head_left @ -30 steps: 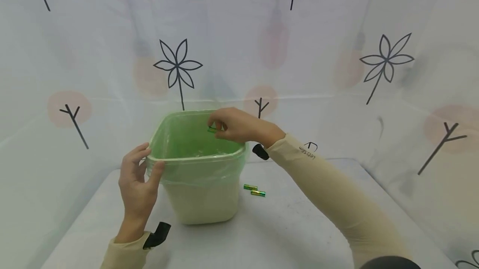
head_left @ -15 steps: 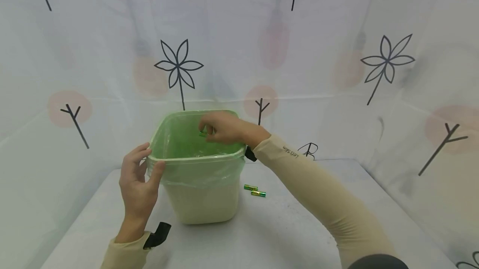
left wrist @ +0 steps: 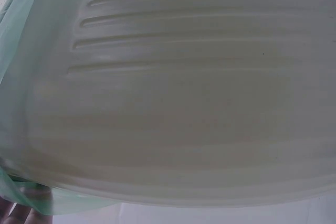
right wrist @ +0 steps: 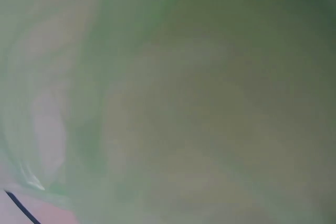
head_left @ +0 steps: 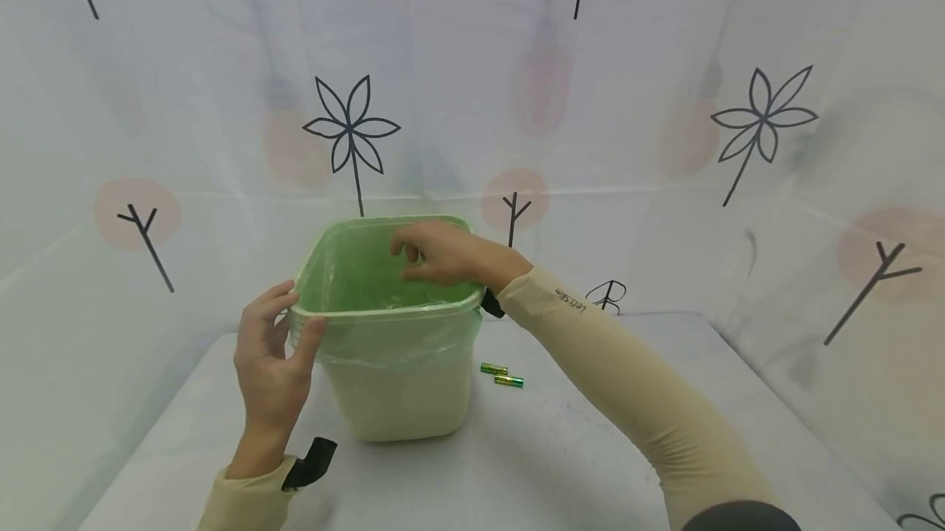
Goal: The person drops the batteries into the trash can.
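A pale trash bin (head_left: 399, 400) lined with a green plastic bag (head_left: 399, 342) stands on the table. At its near left corner my left hand (head_left: 273, 367) grips the rim, thumb on the near side and fingers round the left. My right hand (head_left: 443, 254) hangs over the mouth of the bin, thumb and fingers parted, with no battery visible between them. Two green batteries, one farther battery (head_left: 494, 369) and one nearer battery (head_left: 509, 382), lie on the table right of the bin. The bin's floor is hidden. Its ribbed side (left wrist: 184, 108) fills the left wrist view.
The white tabletop (head_left: 576, 441) extends to the right of the bin and in front of it. A white cloth backdrop (head_left: 458, 47) with drawn flowers and twigs hangs behind and at both sides. The right wrist view holds mostly blurred green bag (right wrist: 131, 19).
My right hand moved left and slightly down over the bin with a green battery, then let it go; the battery is out of sight now. My left hand stayed on the rim.
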Motion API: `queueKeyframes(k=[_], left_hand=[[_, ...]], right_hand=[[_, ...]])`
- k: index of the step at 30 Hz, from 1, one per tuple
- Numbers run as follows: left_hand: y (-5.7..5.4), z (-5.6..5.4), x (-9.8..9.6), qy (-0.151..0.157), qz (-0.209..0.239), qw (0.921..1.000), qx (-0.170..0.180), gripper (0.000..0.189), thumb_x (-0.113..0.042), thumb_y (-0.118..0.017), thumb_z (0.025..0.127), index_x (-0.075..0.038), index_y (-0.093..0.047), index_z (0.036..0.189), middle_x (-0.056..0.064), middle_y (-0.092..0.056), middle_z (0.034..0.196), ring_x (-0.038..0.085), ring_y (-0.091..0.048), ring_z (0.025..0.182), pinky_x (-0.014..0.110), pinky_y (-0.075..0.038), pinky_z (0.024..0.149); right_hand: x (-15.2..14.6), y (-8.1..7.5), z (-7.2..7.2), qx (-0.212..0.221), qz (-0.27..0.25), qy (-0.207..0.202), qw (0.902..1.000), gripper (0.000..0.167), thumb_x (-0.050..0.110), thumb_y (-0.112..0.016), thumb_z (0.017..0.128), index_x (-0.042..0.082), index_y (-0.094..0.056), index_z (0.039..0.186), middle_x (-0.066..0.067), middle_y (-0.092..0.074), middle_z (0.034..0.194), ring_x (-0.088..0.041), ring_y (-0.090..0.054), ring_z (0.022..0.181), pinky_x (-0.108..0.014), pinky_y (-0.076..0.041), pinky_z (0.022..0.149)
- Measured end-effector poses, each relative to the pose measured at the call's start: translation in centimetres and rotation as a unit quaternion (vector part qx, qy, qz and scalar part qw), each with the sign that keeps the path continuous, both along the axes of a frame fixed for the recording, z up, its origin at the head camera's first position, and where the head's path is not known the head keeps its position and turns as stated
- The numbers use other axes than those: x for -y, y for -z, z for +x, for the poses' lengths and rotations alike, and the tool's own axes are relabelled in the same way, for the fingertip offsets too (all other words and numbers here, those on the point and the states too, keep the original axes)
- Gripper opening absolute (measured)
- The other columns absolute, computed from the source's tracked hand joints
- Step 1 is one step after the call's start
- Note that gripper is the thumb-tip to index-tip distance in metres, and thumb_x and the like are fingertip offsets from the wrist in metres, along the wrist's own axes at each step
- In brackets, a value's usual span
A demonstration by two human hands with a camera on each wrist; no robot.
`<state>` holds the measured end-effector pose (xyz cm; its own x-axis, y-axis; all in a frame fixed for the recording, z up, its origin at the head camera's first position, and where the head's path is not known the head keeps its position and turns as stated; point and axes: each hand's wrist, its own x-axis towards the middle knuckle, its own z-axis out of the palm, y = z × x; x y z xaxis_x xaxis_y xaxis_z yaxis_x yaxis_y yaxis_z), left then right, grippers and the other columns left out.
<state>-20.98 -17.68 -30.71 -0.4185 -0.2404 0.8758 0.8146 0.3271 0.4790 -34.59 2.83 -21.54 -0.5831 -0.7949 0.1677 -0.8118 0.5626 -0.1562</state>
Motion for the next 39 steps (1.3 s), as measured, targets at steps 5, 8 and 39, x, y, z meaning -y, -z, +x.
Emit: queueKeyframes(k=[5, 8, 39], left_hand=[[0.0, 0.0, 0.0, 0.000, 0.002, 1.0000, 0.001, 0.034, 0.016, -0.063, 0.078, 0.024, -0.049, 0.108, 0.032, -0.049, 0.123, 0.029, -0.054, 0.116, 0.028, -0.049, 0.100], [0.0, -0.1, 0.0, 0.001, 0.002, 1.0000, 0.000, 0.034, 0.016, -0.063, 0.079, 0.024, -0.049, 0.108, 0.033, -0.048, 0.123, 0.029, -0.054, 0.116, 0.028, -0.048, 0.100], [-0.1, -0.1, 0.1, 0.006, 0.011, 0.9999, -0.008, 0.034, 0.018, -0.063, 0.077, 0.025, -0.049, 0.107, 0.033, -0.049, 0.121, 0.029, -0.054, 0.114, 0.030, -0.050, 0.099]], right_hand=[[0.0, 0.0, 0.0, -0.005, -0.001, 0.003, 1.0000, 0.031, 0.028, -0.066, 0.091, 0.014, -0.060, 0.119, 0.002, -0.060, 0.104, -0.010, -0.055, 0.091, -0.025, -0.050, 0.078], [-0.1, -0.2, 0.1, -0.010, -0.005, 0.001, 0.9999, 0.030, 0.028, -0.064, 0.092, 0.014, -0.061, 0.118, 0.000, -0.061, 0.103, -0.011, -0.056, 0.090, -0.025, -0.050, 0.078], [-13.4, 4.7, 2.1, -0.005, -0.178, 0.073, 0.9813, 0.026, 0.021, -0.060, 0.094, 0.011, -0.059, 0.118, 0.003, -0.057, 0.092, -0.013, -0.051, 0.078, -0.029, -0.050, 0.067]])
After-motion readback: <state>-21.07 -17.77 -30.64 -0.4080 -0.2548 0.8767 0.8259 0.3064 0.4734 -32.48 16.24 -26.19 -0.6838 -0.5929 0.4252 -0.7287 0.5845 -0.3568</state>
